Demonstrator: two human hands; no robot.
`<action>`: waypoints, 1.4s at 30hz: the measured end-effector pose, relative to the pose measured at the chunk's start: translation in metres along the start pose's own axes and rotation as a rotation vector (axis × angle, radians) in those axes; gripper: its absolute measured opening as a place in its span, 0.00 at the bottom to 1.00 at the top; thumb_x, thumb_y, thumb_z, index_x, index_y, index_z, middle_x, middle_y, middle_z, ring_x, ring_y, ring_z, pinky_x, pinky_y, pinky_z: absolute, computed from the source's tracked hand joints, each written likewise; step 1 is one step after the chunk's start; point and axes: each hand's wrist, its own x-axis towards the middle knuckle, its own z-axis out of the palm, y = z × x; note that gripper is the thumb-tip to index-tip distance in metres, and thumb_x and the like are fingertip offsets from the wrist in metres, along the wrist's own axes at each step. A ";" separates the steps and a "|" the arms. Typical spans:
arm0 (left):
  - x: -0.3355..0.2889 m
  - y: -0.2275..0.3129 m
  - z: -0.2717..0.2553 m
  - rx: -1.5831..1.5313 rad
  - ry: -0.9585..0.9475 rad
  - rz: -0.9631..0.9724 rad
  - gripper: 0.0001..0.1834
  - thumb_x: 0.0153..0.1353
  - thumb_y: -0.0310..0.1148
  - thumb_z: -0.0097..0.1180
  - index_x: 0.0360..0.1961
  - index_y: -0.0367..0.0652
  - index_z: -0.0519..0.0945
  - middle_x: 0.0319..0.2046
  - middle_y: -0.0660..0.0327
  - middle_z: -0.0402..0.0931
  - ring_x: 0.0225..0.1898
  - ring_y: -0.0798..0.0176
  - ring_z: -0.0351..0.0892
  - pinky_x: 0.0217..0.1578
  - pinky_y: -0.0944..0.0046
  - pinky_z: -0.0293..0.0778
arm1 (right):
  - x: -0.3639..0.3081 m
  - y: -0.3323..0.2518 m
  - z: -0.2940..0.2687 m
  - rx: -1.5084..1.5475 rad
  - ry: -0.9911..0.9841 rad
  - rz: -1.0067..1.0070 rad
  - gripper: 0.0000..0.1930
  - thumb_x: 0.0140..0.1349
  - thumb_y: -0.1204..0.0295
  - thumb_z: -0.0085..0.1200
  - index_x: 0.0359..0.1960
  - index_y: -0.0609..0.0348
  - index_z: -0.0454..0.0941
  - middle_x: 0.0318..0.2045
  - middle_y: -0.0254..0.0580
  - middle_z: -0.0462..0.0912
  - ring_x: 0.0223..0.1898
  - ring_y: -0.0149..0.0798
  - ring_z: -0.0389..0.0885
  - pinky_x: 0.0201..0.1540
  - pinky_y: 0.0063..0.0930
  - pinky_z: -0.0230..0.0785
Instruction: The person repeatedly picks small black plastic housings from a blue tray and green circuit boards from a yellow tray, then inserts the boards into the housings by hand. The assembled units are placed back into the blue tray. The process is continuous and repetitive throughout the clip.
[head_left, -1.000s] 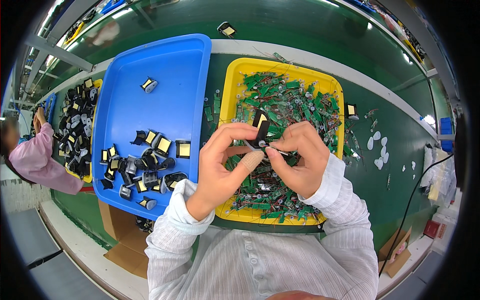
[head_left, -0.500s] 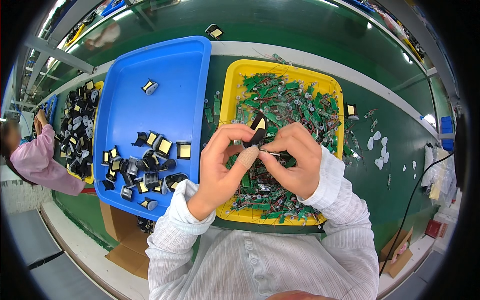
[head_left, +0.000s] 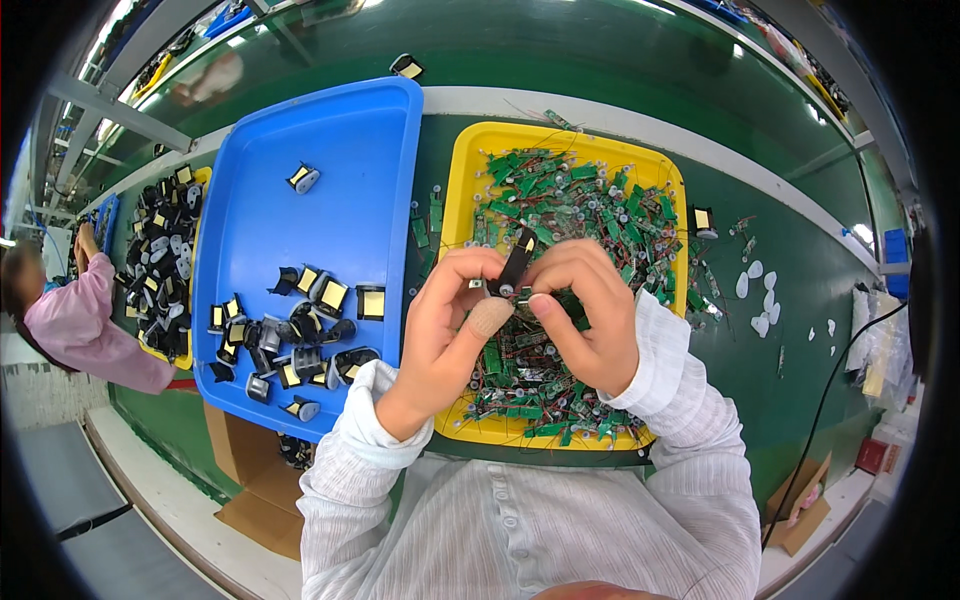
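Over the yellow tray (head_left: 462,190), my left hand (head_left: 440,330) closes its fingers on a small black plastic housing (head_left: 516,264) with a bit of yellow at its upper end. A tan wrap (head_left: 491,316) covers my left thumb. My right hand (head_left: 590,325) meets it from the other side, thumb and forefinger pinched at the housing's lower end on a small part (head_left: 524,296), too little exposed to name. Beneath both hands, green circuit boards (head_left: 540,412) with thin wires and small clear round pieces fill the tray.
Left stands a blue tray (head_left: 300,225) with several black housings (head_left: 300,325) bearing yellow pads. Another housing (head_left: 704,222) and white pieces (head_left: 760,300) lie right of the yellow tray. One housing (head_left: 407,66) rests on the far green surface. A person in pink (head_left: 95,320) works far left.
Between my hands, the black housing has turned, so its yellow face shows less. My right thumb and forefinger have shifted slightly at its lower end. The housing on the far surface has moved left.
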 end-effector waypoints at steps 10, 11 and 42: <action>0.000 -0.001 -0.001 -0.056 0.033 0.029 0.11 0.55 0.22 0.52 0.40 0.36 0.68 0.42 0.59 0.64 0.44 0.67 0.67 0.47 0.67 0.66 | -0.004 -0.001 0.004 0.093 -0.020 0.061 0.05 0.52 0.75 0.55 0.30 0.60 0.74 0.24 0.40 0.76 0.26 0.43 0.72 0.34 0.33 0.61; 0.000 0.000 -0.001 -0.037 0.033 0.036 0.11 0.55 0.22 0.52 0.39 0.36 0.68 0.42 0.59 0.65 0.44 0.67 0.67 0.47 0.67 0.65 | -0.003 -0.002 0.004 0.081 -0.051 0.051 0.05 0.52 0.75 0.55 0.30 0.60 0.74 0.24 0.40 0.76 0.26 0.43 0.72 0.34 0.33 0.62; 0.000 0.001 -0.005 0.028 0.042 -0.109 0.11 0.57 0.27 0.52 0.41 0.36 0.68 0.41 0.58 0.66 0.44 0.67 0.67 0.44 0.68 0.66 | -0.002 0.003 0.001 0.181 -0.131 0.165 0.09 0.51 0.77 0.56 0.36 0.62 0.75 0.28 0.42 0.76 0.28 0.38 0.73 0.33 0.27 0.66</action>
